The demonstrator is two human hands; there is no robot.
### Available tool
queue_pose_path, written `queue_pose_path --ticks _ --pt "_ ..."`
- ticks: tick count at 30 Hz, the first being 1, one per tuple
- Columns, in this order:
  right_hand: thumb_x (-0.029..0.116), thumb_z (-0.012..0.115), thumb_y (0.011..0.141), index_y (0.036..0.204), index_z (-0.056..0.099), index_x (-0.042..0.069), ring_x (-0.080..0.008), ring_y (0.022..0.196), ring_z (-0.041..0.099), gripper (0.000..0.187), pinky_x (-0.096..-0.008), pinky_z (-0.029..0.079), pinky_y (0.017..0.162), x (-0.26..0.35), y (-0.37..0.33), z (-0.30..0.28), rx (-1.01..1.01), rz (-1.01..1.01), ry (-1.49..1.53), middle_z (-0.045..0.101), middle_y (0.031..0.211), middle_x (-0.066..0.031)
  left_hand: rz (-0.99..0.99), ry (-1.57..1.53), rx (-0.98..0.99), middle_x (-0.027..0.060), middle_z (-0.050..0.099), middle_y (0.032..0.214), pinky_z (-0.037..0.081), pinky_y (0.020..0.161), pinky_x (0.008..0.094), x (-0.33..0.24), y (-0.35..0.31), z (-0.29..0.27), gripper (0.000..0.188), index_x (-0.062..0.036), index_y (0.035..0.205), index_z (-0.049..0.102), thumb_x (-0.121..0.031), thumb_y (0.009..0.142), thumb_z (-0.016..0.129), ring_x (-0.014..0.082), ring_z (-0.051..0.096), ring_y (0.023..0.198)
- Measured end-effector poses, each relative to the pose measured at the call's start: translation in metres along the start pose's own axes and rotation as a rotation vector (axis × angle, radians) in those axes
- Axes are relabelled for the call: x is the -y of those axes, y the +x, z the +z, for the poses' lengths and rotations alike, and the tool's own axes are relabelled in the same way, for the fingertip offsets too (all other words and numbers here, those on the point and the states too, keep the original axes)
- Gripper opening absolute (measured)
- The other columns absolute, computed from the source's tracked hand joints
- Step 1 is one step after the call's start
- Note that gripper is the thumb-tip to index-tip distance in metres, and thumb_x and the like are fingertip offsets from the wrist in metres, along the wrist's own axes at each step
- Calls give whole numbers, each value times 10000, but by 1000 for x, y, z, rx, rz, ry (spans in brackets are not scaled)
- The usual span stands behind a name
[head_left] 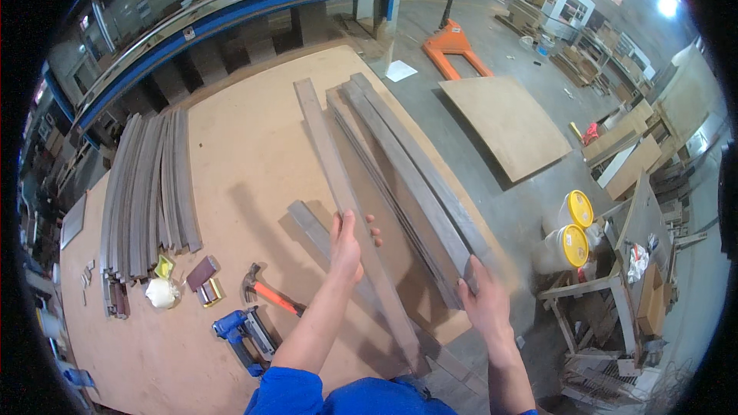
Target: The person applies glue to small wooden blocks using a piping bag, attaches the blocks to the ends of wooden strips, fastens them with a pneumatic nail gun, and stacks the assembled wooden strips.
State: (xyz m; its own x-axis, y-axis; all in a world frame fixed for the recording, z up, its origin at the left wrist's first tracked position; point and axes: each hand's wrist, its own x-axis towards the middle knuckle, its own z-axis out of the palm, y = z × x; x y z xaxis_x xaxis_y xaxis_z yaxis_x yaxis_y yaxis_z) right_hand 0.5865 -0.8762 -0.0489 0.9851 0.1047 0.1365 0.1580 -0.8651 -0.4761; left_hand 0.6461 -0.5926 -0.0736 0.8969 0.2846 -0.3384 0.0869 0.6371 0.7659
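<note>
My left hand (350, 250) is closed around a long grey wooden strip (319, 134), its thumb on top and its fingertips showing past the far edge. The strip slants from the table's far side down toward my body. To its right, my right hand (484, 300) is closed on the near end of a wider grey wooden board (411, 173). Narrow dark strips (384, 192) run along this board's left side, and another grey board lies along its right. Beneath my left forearm passes a shorter grey board (311, 227), partly hidden.
On the tan tabletop (238, 134) stand a stack of grey strips (146, 192), a white lump (162, 293), sanding blocks (205, 280), a hammer (269, 292) and a blue nail gun (244, 338). Beyond the right edge are yellow-lidded buckets (575, 246) and an orange pallet jack (453, 46).
</note>
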Motion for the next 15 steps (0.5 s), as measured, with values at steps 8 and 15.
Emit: queue_pose_path --ticks 8,15 --pt "212 792 839 1292 660 94 -366 1068 606 487 -467 488 948 -10 18 15 -45 11 -130 639 1207 -145 -24 -45 23 77 636 1061 568 673 365 3 0 -6 261 -100 1224 490 -334 1122 435 183 639 829" --pt "335 851 751 1375 600 105 -428 1354 444 711 -552 353 1120 -12 11 3 -169 -95 -351 483 1442 -192 -45 -69 60 74 637 1049 565 684 373 13 -1 -3 258 -115 1205 505 -352 1106 484 185 634 819"
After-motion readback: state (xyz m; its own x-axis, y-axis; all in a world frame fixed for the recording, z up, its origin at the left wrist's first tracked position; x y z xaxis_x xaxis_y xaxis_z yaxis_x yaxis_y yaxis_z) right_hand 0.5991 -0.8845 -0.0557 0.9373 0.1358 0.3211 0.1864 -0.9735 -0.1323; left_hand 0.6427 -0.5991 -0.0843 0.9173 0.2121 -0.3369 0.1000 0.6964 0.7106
